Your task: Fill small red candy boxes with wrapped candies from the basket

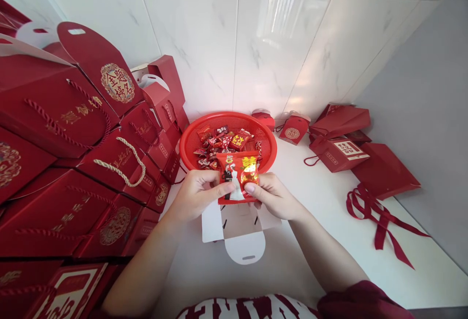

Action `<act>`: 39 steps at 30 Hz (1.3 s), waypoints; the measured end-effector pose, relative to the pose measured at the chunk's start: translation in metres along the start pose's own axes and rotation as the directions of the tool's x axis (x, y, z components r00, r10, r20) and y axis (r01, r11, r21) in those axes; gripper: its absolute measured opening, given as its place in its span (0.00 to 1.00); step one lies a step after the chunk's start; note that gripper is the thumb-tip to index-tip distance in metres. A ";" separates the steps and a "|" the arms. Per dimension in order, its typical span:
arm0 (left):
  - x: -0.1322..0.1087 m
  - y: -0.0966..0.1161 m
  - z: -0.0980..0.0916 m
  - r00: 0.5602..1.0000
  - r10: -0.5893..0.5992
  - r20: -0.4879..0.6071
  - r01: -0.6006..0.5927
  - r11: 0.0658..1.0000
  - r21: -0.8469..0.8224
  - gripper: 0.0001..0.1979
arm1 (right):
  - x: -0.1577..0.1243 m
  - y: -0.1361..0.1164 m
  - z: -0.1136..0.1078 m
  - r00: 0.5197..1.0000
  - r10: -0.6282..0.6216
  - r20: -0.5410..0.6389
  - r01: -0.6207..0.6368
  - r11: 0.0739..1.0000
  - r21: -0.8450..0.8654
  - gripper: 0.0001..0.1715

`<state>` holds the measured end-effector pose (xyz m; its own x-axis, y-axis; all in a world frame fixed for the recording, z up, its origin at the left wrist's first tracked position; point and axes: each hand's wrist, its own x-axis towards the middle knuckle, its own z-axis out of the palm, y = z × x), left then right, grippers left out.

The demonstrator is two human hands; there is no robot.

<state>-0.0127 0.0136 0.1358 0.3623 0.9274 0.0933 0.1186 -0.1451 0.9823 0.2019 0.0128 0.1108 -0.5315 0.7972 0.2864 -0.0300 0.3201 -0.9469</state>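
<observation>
A shiny red packet [237, 170] with a printed bride and groom and gold lettering is held upright between both hands. My left hand [199, 193] grips its left side, thumb across the front. On its right side, my right hand [272, 194] does the same. Behind the packet sits a round red plastic basket [186, 150] with small wrapped sweets [214, 146] in it. Below the packet, an unfolded box [243, 233] lies open on the white table, showing its white inside and a rounded flap with a slot. The packet and hands hide its far part.
Many red gift boxes [51, 114] with rope handles are stacked at the left. Small red boxes [294, 128] stand by the tiled wall. More red boxes and bags [383, 169] lie at the right, with a loose red ribbon [382, 221] on the white table [321, 207].
</observation>
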 end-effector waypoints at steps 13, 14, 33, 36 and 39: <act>0.002 0.000 -0.001 0.989 0.141 -0.049 -0.142 0.990 -0.015 0.13 | 0.002 -0.006 0.002 0.989 0.015 0.149 -0.005 0.998 -0.067 0.27; 0.001 0.000 -0.001 0.988 0.151 -0.039 -0.152 0.988 -0.019 0.12 | 0.002 -0.005 0.002 0.987 0.010 0.158 -0.001 0.998 -0.056 0.27; -0.003 0.004 0.007 0.962 0.017 0.274 -0.037 0.997 0.067 0.11 | -0.004 -0.014 0.006 0.959 -0.253 -0.128 0.179 0.891 -0.418 0.20; -0.003 0.006 0.009 0.967 0.038 0.250 -0.037 0.999 -0.008 0.11 | -0.003 -0.012 0.007 0.958 -0.230 -0.172 0.174 0.941 -0.289 0.22; -0.004 0.007 0.009 0.982 0.064 0.179 -0.071 0.997 0.032 0.09 | -0.001 -0.009 0.006 0.989 -0.116 -0.088 0.105 0.987 -0.124 0.20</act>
<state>-0.0051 0.0058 0.1407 0.5288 0.8394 0.1256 0.1220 -0.2215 0.9675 0.1982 0.0060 0.1186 -0.4475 0.7967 0.4063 0.0197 0.4630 -0.8862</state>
